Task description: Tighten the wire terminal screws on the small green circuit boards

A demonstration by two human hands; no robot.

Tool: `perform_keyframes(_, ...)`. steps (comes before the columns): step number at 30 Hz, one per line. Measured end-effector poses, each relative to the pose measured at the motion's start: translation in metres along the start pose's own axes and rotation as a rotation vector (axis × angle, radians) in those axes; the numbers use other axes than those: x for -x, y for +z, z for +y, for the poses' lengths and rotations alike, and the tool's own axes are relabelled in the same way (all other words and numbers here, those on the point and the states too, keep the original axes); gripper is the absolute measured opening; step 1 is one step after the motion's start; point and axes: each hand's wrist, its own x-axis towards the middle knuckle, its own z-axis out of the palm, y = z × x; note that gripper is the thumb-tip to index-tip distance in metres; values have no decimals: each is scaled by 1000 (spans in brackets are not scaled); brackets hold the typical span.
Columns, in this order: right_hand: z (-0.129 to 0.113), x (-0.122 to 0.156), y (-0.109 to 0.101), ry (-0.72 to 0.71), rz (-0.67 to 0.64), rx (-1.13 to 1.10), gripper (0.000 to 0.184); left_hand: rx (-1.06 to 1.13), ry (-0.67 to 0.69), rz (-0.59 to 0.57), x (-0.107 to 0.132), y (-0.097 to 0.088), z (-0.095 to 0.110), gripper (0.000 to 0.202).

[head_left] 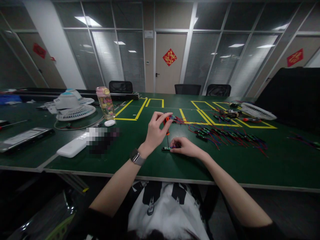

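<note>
Nearest the camera, at the bottom centre of the frame, lies the wearer's white-and-black garment (166, 215), just below the edge of a long green table (155, 168). On this table, at the left of the frame, rests a white fan (75, 113), with a pink-lidded bottle (107, 105) just beside it. Right of centre, a loose row of wired circuit boards (230, 134) spreads beside yellow tape outlines. In the middle of the frame, the left hand (158, 130) grasps an orange-and-black screwdriver (167, 132) between thumb and fingers, near the top of its handle. Lower and a little to the right, the right hand (185, 147) pinches the right end of one small circuit board (165, 149) against the tabletop, with thin wires by its fingertips.

That board lies below the left hand's grip, its long axis running roughly left to right, so it crosses the screwdriver, which stands close to upright above it. The shaft comes down to the board just left of the right fingertips; whether the tip sits in a screw is too small to tell. Of the two hands, the right is nearer the board, touching it.
</note>
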Motion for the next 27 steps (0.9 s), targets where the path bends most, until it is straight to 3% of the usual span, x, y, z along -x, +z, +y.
perform_keyframes(3, 1, 0, 0, 1, -1, -3, 16, 182, -47, -76, 1, 2, -1, 33)
perform_keyframes(6, 1, -1, 0, -2, -2, 9, 16, 353, -166, -75, 0, 4, -2, 33)
perform_keyframes(11, 1, -1, 0, -4, -2, 14, 16, 284, -255, 10, -1, 5, -3, 23)
perform_keyframes(14, 2, 0, 0, -6, -1, 6, 16, 284, -262, -1, -1, 4, -4, 24)
perform_keyframes(18, 1, 0, 0, -4, -7, -11, 16, 557, -328, -106, -2, 6, -11, 34)
perform_keyframes(21, 0, 0, 0, -1, -8, -5, 16, 726, -381, -115, -3, 8, -15, 36)
perform_keyframes(24, -1, 0, -1, 1, -10, -1, 16, 725, -404, -87, -3, 7, -13, 33)
perform_keyframes(27, 0, 0, -1, 5, -14, -5, 17, 558, -363, -62, -4, 4, -7, 28)
